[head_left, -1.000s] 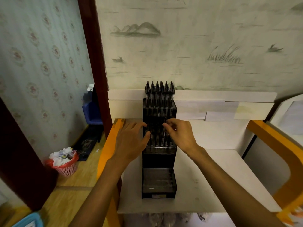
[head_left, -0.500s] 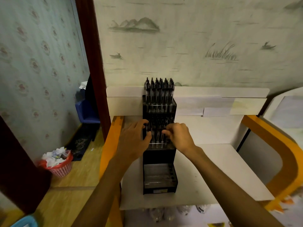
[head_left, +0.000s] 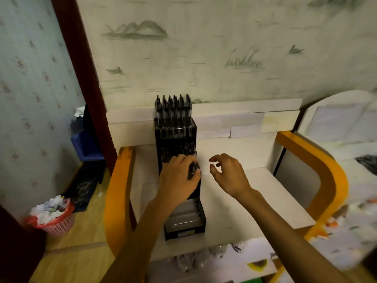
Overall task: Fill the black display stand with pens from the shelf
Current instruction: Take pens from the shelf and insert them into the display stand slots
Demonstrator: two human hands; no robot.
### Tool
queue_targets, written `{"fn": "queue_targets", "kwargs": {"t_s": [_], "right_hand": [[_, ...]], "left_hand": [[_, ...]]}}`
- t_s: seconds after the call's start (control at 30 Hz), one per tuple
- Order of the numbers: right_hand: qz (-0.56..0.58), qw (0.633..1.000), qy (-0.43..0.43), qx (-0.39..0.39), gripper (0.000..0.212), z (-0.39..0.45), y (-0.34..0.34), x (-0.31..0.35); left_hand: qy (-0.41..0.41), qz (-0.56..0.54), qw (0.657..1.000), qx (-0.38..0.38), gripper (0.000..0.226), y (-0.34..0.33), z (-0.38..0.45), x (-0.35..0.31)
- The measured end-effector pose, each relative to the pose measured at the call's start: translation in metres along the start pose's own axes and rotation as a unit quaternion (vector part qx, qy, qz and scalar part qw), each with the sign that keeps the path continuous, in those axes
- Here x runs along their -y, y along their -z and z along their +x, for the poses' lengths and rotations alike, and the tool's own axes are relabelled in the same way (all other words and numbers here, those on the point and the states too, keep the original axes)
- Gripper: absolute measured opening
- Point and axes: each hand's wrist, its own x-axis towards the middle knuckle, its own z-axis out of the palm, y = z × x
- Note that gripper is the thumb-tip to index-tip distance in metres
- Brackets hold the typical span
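Left hand: the left hand [head_left: 179, 178] lies over the middle tier of the black display stand [head_left: 184, 217], fingers curled down onto the dark pens [head_left: 173, 113] there; motion blur hides whether it grips one, so I cannot tell.
Right hand: the right hand [head_left: 229, 174] hangs in the air just right of the stand, apart from it, thumb and fingers loosely curled with a gap between them, holding nothing.
Stand: it rests upright on the white tabletop [head_left: 255, 193], its back tier against the low white ledge at the wall.
Pens: the back tier is packed with dark pens standing upright; more fill the middle tier under the left hand.
Front tier: nearest the viewer, it shows bare clear slots.
Writing: a pale label strip on the stand's front base is too blurred to read.
Left of the stand: a red basket [head_left: 55, 221] heaped with crumpled paper sits on the wooden floor, well apart.
Farther left: a blue bin [head_left: 87, 148] sits behind the dark door frame.
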Motion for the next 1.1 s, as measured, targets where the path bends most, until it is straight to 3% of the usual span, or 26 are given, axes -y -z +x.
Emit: {"fn": "queue_targets", "kwargs": {"t_s": [0.23,0.67,1.1], "right_hand": [[-0.044,0.998,-0.049,-0.007,0.028,-0.043,0.068,-0.083],[-0.093,0.991,-0.096,-0.01,0.028,-0.14,0.255,-0.294],[-0.079,0.983,-0.159,-0.036,0.026,-0.188,0.342,-0.482]], "left_hand": [[-0.027,-0.053,0.998,0.013,0.03,-0.054,0.01,-0.09],[-0.112,-0.079,0.988,0.067,0.03,-0.194,0.025,-0.347],[-0.121,-0.058,0.979,0.152,0.032,-0.314,0.06,-0.513]]}}
